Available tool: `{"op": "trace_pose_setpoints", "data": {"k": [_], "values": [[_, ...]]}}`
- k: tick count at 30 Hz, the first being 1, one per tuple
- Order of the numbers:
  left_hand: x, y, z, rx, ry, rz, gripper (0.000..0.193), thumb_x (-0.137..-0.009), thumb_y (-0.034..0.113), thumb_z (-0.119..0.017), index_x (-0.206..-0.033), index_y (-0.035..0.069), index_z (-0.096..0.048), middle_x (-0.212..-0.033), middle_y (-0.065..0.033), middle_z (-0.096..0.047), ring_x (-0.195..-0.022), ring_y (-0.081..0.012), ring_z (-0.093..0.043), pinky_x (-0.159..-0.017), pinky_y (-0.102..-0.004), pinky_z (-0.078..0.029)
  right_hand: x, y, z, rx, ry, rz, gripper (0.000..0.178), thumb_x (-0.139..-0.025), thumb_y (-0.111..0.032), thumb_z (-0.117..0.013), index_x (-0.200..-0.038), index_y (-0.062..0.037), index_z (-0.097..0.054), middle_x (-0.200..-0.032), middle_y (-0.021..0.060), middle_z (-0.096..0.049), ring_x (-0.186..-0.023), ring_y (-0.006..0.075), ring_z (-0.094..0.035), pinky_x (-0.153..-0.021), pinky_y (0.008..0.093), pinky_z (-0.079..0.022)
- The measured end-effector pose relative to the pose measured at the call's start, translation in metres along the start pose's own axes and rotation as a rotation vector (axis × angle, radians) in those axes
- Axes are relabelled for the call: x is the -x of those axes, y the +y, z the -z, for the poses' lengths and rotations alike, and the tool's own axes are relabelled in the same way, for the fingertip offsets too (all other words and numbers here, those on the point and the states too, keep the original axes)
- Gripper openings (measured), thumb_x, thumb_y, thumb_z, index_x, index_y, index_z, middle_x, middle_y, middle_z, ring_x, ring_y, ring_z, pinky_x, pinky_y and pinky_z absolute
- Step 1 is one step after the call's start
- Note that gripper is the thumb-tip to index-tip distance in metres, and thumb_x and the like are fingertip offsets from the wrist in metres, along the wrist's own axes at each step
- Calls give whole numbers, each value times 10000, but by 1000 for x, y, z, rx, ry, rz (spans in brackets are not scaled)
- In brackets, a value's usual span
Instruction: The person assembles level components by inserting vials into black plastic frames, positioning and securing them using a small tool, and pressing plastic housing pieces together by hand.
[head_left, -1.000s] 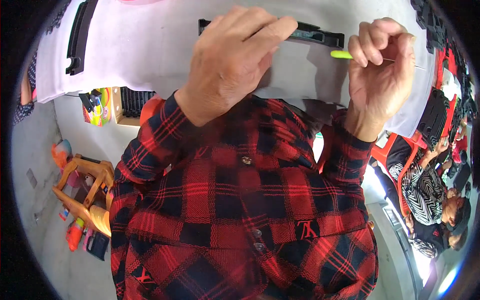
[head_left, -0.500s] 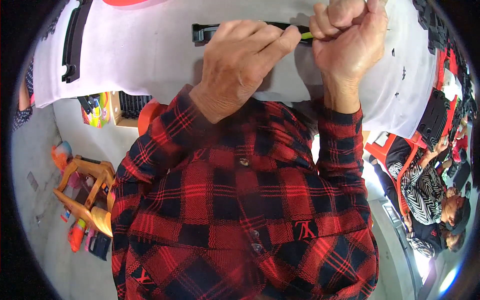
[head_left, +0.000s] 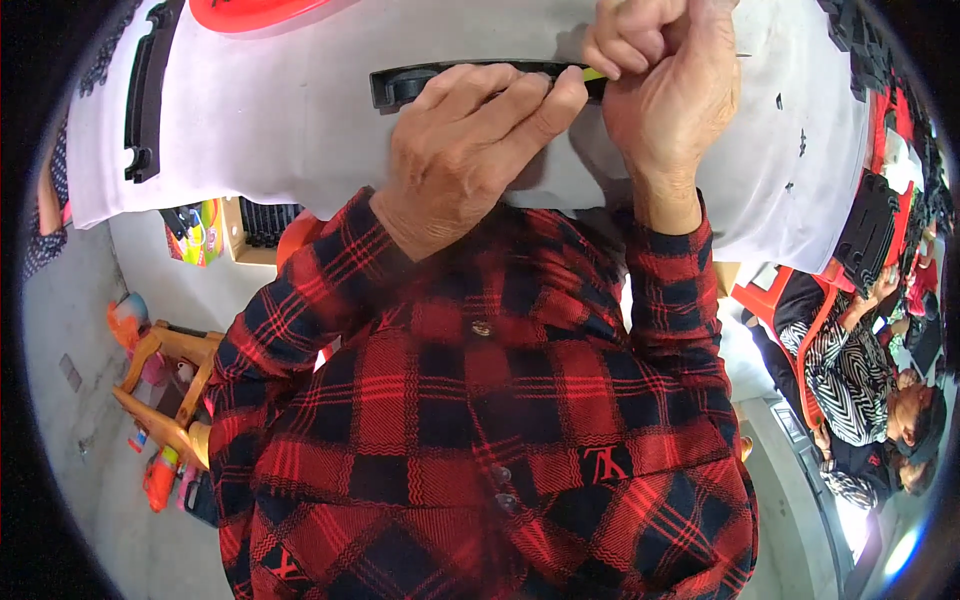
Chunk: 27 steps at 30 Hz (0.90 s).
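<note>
A long, slightly curved black plastic part point(head_left: 388, 92) lies across the white-covered table in front of me. My left hand point(head_left: 470, 145) is closed over its middle, fingers wrapped along the far edge and the thumb pointing right. Just beyond that thumb, my right hand point(head_left: 672, 95) is curled in a fist at the part's right end. From the right fist a thin yellow-green piece point(head_left: 594, 74) sticks out leftward against the black part. It looks like a slim tool, but the fingers hide most of it and its kind is unclear.
Another long black part point(head_left: 148, 95) lies at the table's left, near a red rounded object point(head_left: 250, 12). Small black scraps point(head_left: 802, 143) are scattered at the right. Black parts point(head_left: 868, 225) are piled beyond the right edge, where other people sit. A wooden chair point(head_left: 165, 390) stands lower left.
Both hands and the black part have shifted a little left and nearer. The right hand still grips the yellow-green piece. More of the red object at the top left shows.
</note>
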<state>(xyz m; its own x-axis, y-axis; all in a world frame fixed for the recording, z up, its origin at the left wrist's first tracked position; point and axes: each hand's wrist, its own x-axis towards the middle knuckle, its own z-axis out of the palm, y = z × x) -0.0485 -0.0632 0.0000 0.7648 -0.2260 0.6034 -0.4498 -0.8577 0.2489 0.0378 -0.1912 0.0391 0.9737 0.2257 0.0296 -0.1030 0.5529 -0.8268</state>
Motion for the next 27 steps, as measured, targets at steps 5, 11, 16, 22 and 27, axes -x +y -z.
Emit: {"op": "trace_pose_setpoints", "data": {"k": [5,11,16,22,27], "values": [[-1,-2,-5,-15,-3,0,386,-793,114,-656,-1177,144,-672,-996,32,-618,-948,-148,-620,-880,-316,-517,-12,9,5,-795,-235,72,523,-1122,-409,-298,-921,4,-547,-587,-47,-275,-471,69,-209,-428,249,-223],[2,-5,-6,34,15,-3,397,-777,119,-657,-1173,140,-673,-1001,36,-619,-959,-157,-618,-882,-317,-513,3,1,1,-54,54,108,544,-1116,-427,-308,-715,-84,-437,-556,-38,-248,-441,82,-180,-408,265,-196],[2,-3,-6,39,19,-6,384,-761,108,-670,-1145,124,-686,-1016,32,-636,-970,-166,-627,-875,-320,-515,3,-3,-10,-31,185,63,589,-1106,-468,-314,-630,-123,-345,-513,-24,-237,-417,96,-161,-397,279,-185],[5,-5,-4,151,34,15,332,-744,103,-663,-1067,110,-738,-1035,0,-709,-961,-209,-665,-851,-355,-533,2,1,-7,36,129,42,623,-1100,-496,-301,-595,-132,-331,-488,-21,-236,-403,103,-157,-391,291,-176],[3,-4,-3,163,36,31,332,-737,100,-665,-1060,109,-741,-1026,1,-710,-954,-213,-666,-844,-361,-536,1,1,-7,5,123,-13,625,-1101,-492,-291,-589,-135,-322,-488,-23,-231,-403,107,-154,-392,296,-173]]}}
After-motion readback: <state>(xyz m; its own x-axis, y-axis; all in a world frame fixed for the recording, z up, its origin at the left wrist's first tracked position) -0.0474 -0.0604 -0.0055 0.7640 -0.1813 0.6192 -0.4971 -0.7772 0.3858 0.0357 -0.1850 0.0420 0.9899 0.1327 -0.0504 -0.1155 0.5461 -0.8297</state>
